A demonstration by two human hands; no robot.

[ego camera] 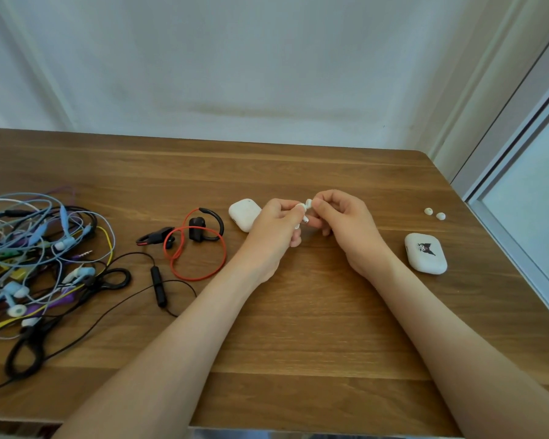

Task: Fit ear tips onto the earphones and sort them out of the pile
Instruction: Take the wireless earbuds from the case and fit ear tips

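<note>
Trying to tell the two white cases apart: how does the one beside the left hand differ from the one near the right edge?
The plain case has no picture; the printed case bears a black cartoon figure on top. The plain case is partly hidden behind the left hand; the printed case lies fully in view, apart from the right hand. Both are white, rounded and lie on the wooden table.

Home or small office – wooden table (298, 359) against plain white wall (235, 58), sliding window frame (514, 147) at right
</note>
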